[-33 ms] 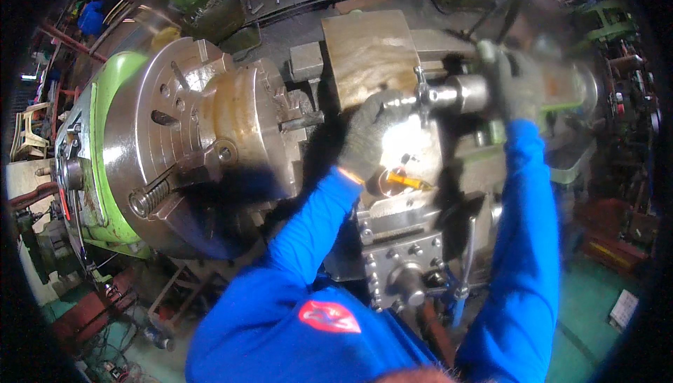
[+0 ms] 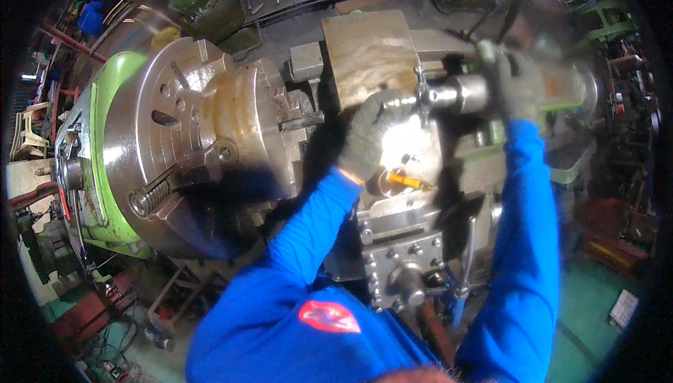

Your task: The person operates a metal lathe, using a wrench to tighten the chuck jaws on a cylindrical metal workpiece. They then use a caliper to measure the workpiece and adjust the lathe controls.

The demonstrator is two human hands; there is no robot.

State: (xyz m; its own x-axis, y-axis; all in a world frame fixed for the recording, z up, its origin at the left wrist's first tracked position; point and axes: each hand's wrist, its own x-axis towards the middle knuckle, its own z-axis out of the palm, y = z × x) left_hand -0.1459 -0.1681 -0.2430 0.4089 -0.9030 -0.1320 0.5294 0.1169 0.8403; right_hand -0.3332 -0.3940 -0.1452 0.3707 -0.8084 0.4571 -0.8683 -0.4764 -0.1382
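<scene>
Item: lathe work, seen from above. Your left hand (image 2: 375, 131), in a grey glove, is resting on the metal cylinder (image 2: 459, 94), fingers curled together around its near end. Your right hand (image 2: 515, 85), also gloved, is gripping the same cylinder further right, fingers clamped on it. The cylinder is lying level, just right of the brown block (image 2: 368, 53). The large chuck (image 2: 189, 145) is sitting well to the left.
</scene>
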